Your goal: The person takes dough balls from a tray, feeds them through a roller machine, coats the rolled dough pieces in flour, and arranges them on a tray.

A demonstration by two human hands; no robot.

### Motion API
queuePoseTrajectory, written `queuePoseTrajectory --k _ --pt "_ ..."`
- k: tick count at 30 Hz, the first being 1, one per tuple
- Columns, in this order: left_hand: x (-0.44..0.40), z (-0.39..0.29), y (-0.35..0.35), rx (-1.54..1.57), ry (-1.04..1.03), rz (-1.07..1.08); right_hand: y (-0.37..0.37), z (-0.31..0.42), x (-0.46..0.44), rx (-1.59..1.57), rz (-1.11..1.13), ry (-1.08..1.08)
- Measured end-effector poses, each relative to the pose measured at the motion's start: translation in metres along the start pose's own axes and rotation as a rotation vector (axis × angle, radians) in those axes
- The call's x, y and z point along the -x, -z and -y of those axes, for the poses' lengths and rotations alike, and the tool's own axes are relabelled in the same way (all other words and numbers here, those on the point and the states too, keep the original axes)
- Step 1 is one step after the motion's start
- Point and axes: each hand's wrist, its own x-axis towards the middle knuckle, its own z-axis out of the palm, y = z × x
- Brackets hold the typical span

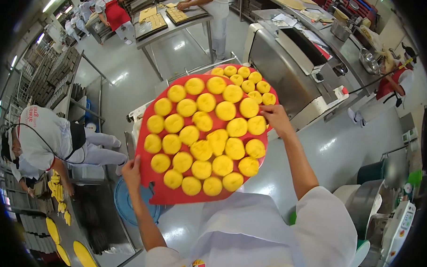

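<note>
A round red board point(163, 196) with a notch in its lower left edge spans the space between my two hands. Many yellow dough balls point(235, 149) cover it, a few in the middle squashed out of shape. My left hand point(131, 172) grips the board's lower left rim. On the upper right rim, my right hand point(275, 118) is closed with its fingers on the edge. Behind the board, more yellow dough balls point(248, 86) show on another red surface, mostly hidden.
A steel machine point(284, 65) stands ahead to the right. Past the board is a metal table with trays point(151, 24), where a person works. At left, a person in white point(48, 137) bends over a bench with yellow dough pieces point(84, 256). A blue lidded bin point(126, 203) sits below left.
</note>
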Motion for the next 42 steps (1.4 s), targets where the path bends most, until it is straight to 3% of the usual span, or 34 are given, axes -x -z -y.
queuePoseTrajectory --k 3,9,12,14,16,18,20,22,24,26,28,30,31,32,35,36,37,38,39,42 --pt "-0.051 -0.027 -0.082 -0.145 -0.083 0.053 0.043 -0.05 -0.032 -0.066 -0.113 -0.101" --pt "-0.127 -0.042 -0.2 -0.205 -0.113 0.183 0.081 -0.065 -0.085 -0.14 -0.195 -0.301" --pt "-0.152 -0.037 -0.234 -0.291 -0.126 0.204 0.085 -0.097 -0.11 -0.044 -0.209 -0.289" --pt "-0.15 -0.057 -0.238 -0.315 -0.082 0.2 0.087 -0.116 -0.119 0.185 -0.186 -0.218" --pt "-0.149 -0.058 -0.232 -0.486 -0.168 0.163 0.089 -0.092 -0.105 0.429 -0.119 -0.17" --pt "-0.159 -0.07 -0.226 -0.549 -0.258 0.119 0.102 -0.08 -0.114 0.542 -0.226 -0.097" --pt "-0.18 -0.095 -0.226 -0.496 -0.331 0.064 0.108 -0.057 -0.147 0.479 -0.302 -0.062" --pt "-0.198 -0.145 -0.257 -0.42 -0.64 -0.008 0.09 -0.05 -0.193 0.614 -0.365 0.124" --pt "-0.197 -0.218 -0.297 -0.195 -0.628 0.08 0.058 -0.026 -0.227 0.825 -0.253 0.02" --pt "-0.198 -0.252 -0.361 -0.235 -0.669 0.09 0.031 -0.035 -0.251 0.905 -0.044 -0.016" --pt "-0.202 -0.261 -0.42 -0.436 -0.816 0.115 0.028 -0.026 -0.254 0.773 0.028 0.104" --pt "-0.196 -0.253 -0.461 -0.533 -0.782 0.235 0.035 -0.024 -0.246 0.399 0.127 0.1" --pt "-0.196 -0.26 -0.483 -0.57 -0.79 0.293 0.043 -0.021 -0.239 0.319 0.068 0.171" --pt "-0.197 -0.265 -0.493 -0.533 -0.766 0.424 0.057 -0.019 -0.233 0.239 0.009 0.247" --pt "-0.194 -0.273 -0.486 -0.358 -0.724 0.645 0.148 0.05 -0.213 0.061 -0.198 0.135" --pt "-0.183 -0.286 -0.479 -0.271 -0.624 0.621 0.177 0.048 -0.222 0.089 -0.431 0.39" --pt "-0.172 -0.302 -0.466 -0.191 -0.519 0.593 0.211 0.051 -0.236 0.044 -0.548 0.443" --pt "-0.167 -0.316 -0.464 -0.105 -0.42 0.55 0.243 0.059 -0.244 0.146 -0.67 0.349" --pt "-0.168 -0.318 -0.475 0.149 -0.478 0.45 0.268 0.059 -0.257 0.192 -0.709 0.423" --pt "-0.152 -0.391 -0.473 0.258 -0.48 0.428 0.293 -0.004 -0.31 0.747 -0.533 0.492"
